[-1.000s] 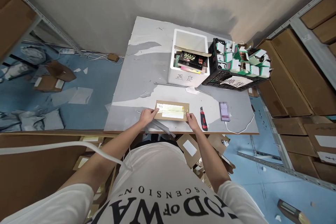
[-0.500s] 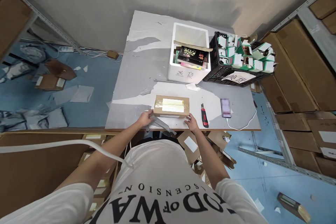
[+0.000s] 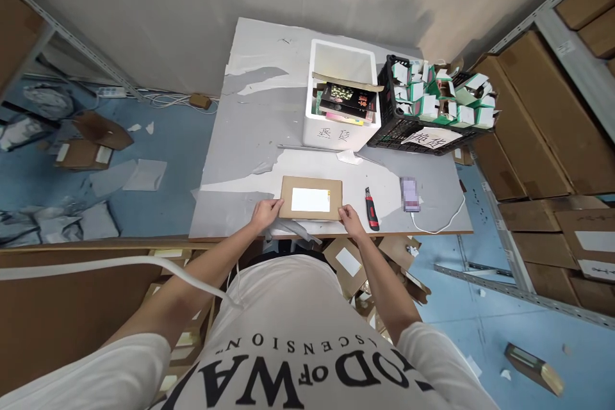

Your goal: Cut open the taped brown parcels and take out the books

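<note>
A brown cardboard box [image 3: 310, 183] with a white label [image 3: 310, 200] is between my hands near the front edge of the table. My left hand [image 3: 266, 214] pinches its lower left corner, fingers closed. On the opposite side, my right hand [image 3: 351, 219] grips the lower right corner. The labelled face points up toward me. Crumpled grey plastic [image 3: 293, 229] lies beneath and in front of the box. To the right of my right hand lies a red and black utility knife [image 3: 371, 210].
A white foam bin [image 3: 340, 133] with books stands behind the box, beside a black crate [image 3: 413, 134] of small cartons. A phone [image 3: 410, 195] on a white cable lies at right. Shelves of cartons [image 3: 533, 115] flank the table; packages [image 3: 86, 152] lie on the floor.
The box has been tipped or turned, so its face looks plainer and its label lies squarer to me. Both hands have closed on its corners. The view has shifted slightly.
</note>
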Demonstrator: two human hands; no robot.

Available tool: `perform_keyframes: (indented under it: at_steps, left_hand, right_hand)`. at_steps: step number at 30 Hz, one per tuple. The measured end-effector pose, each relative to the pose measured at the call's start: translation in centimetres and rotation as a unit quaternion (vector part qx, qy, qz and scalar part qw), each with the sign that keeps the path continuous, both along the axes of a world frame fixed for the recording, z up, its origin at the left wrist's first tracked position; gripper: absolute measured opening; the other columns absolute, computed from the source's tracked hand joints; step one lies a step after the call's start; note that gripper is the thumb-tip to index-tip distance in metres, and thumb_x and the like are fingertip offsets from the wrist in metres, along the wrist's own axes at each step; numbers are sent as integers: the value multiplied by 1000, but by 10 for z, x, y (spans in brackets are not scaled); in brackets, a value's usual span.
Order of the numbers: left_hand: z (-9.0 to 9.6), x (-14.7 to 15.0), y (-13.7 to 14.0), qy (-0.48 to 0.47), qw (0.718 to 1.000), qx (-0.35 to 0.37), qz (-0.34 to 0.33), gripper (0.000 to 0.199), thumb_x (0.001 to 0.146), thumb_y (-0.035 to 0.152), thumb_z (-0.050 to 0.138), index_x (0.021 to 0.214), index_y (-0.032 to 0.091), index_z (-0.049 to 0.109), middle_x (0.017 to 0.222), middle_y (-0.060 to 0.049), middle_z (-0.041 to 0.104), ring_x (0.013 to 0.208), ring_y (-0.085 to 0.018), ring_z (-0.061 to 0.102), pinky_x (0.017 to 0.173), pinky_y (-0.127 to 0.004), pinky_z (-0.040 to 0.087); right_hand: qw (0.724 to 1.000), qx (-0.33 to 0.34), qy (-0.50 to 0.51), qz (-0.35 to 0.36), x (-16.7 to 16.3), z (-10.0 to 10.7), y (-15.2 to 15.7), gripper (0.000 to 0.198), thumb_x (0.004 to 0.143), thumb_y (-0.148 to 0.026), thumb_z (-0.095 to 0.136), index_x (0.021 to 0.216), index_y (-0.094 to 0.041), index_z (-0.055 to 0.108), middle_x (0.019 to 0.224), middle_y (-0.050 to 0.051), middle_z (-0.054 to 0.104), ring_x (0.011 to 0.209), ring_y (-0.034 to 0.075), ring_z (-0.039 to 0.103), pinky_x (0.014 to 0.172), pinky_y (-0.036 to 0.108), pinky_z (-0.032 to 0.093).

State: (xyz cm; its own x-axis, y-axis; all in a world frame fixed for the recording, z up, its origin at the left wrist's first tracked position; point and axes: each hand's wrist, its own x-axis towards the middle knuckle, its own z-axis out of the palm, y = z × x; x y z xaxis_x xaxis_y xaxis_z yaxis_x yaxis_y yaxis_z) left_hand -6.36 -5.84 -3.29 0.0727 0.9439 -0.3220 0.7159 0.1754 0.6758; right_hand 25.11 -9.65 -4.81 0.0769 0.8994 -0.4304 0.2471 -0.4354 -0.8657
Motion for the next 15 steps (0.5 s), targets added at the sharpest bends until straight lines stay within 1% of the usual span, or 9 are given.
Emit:
perform_keyframes:
  at_steps: [3, 7, 11, 13, 15]
  left_hand:
    - [-5, 3, 0, -6, 1000, -4, 7, 49, 85, 51, 40, 82, 15, 74, 77, -7, 72, 77, -22, 61, 67, -27, 42]
    - [-12, -1, 2, -21, 1000, -10, 9, 51, 84, 53, 39, 81, 16, 73, 78, -7, 72, 78, -22, 62, 69, -28, 43]
    - [-20, -8, 1, -57, 998, -17, 11, 52, 83, 54, 37, 80, 16, 73, 81, -7, 72, 80, -23, 63, 73, -30, 46]
    - [-25, -11, -1, -81, 996, -18, 18, 49, 83, 49, 37, 87, 16, 73, 90, -7, 73, 87, -23, 64, 79, -31, 48]
    - [-29, -14, -5, -104, 994, -21, 27, 43, 80, 43, 43, 97, 15, 72, 99, -8, 72, 95, -22, 64, 85, -32, 48]
  right_hand:
    - [1000, -7, 9, -4, -4, -1, -1, 38, 77, -61, 50, 82, -23, 48, 88, 1, 57, 82, 15, 54, 76, 30, 48]
    - [1000, -15, 25, -7, -5, -1, -4, 41, 76, -63, 51, 82, -23, 47, 92, 1, 58, 85, 15, 55, 78, 30, 49]
    - [999, -18, 43, -23, -4, -1, -6, 39, 78, -63, 48, 84, -24, 49, 99, 4, 61, 95, 16, 57, 84, 32, 50]
    - [997, -14, 56, -41, -3, -4, -8, 36, 82, -59, 44, 88, -24, 52, 106, 6, 62, 102, 17, 58, 88, 34, 49]
    - [997, -7, 62, -50, -2, -9, -10, 31, 82, -50, 47, 96, -23, 54, 114, 7, 61, 108, 18, 58, 94, 36, 46]
